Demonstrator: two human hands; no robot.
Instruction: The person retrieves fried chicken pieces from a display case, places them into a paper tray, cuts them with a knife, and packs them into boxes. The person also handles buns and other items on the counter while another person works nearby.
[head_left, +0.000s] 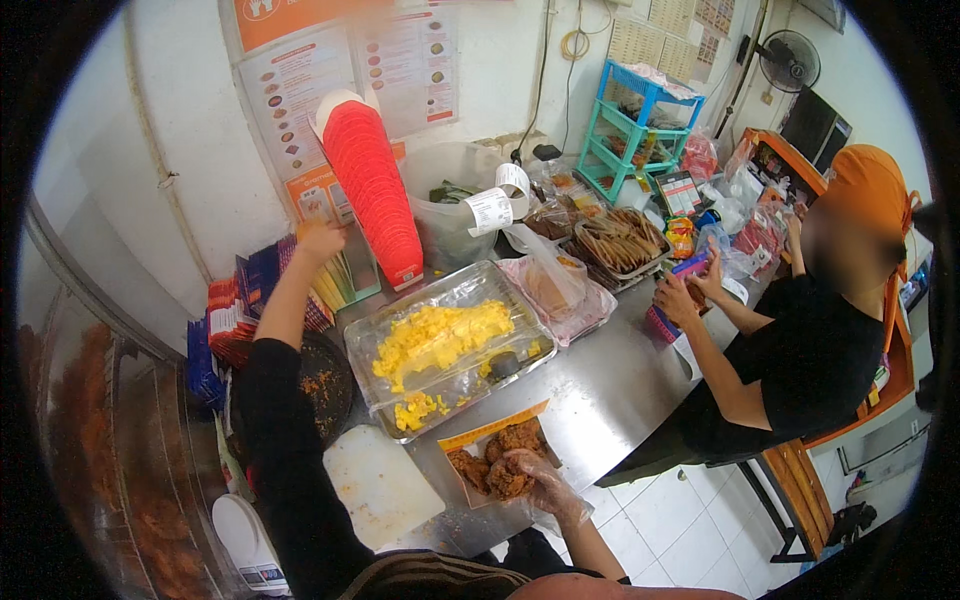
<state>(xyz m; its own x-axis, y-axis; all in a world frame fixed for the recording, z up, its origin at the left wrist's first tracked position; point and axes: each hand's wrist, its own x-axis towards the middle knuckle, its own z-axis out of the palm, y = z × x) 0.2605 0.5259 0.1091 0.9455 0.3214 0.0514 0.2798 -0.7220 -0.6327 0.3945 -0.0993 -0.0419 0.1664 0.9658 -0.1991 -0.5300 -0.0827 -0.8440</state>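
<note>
My right hand (546, 486), in a clear plastic glove, grips a piece of fried chicken (510, 478) at the near side of an open paper food box (459, 444). More fried chicken lies in that box. My left hand (321, 238) is raised at the back left, beside a tall stack of red paper cartons (371, 180) and above a holder of yellowish paper sleeves (339, 283); whether it touches anything cannot be told. Between my hands a metal tray (544, 346) holds scrambled egg (442, 337) under clear film.
A white cutting board (382, 484), a dark pan (326, 382) and a digital scale (244, 536) are at the left. Behind the tray stands a clear plastic bucket (450, 225). On the right, a co-worker (810, 352) in an orange head covering holds a purple box (690, 266).
</note>
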